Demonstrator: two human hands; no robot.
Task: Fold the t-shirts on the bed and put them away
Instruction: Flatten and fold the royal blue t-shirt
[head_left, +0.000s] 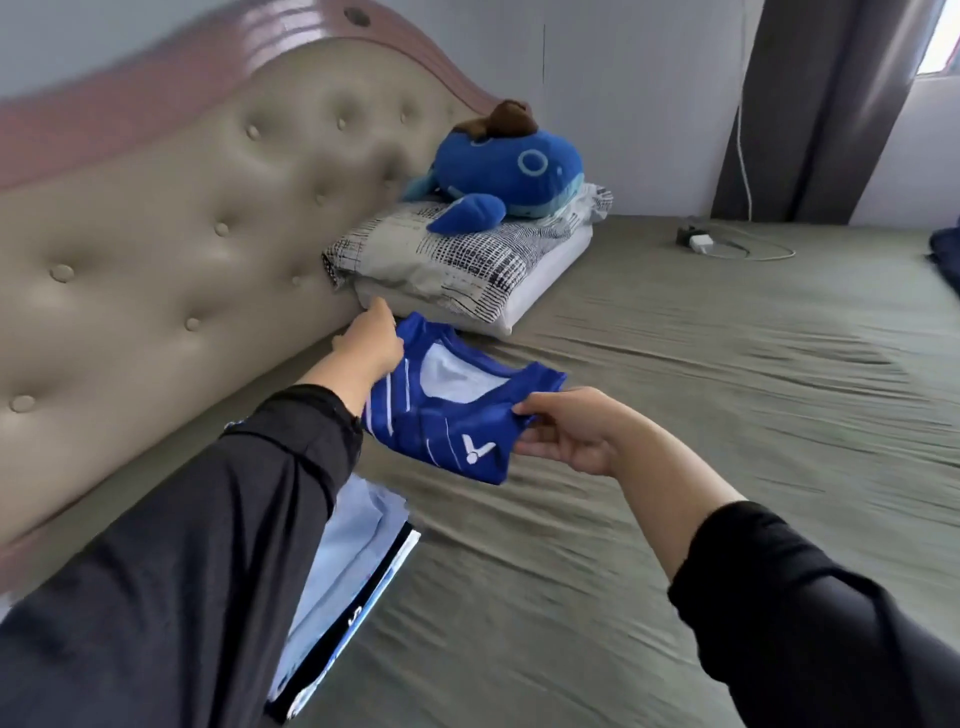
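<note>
Nearest, lower left: stack of folded light-blue shirts (358, 566) on olive bed sheet (649, 415), partly hidden by black left sleeve (182, 545); dark band with white marks on stack edge, unreadable. Right hand (571, 431) pinching right edge of folded blue t-shirt (447, 410), thumb on top, fingers (535, 448) curled under the fabric. Left hand (371, 340) gripping shirt's left edge near collar, fingers hidden behind it. Shirt held just above sheet, between stack and pillows. White V-shaped logo with dot on shirt front, white stripes at left, no readable text. Beyond: patterned pillow (447, 254) on white one, blue plush whale (506, 174) on top. Tufted beige headboard (171, 218) left. Far right: white charger (700, 243) with cable on sheet, grey curtain (815, 109), pale wall.
</note>
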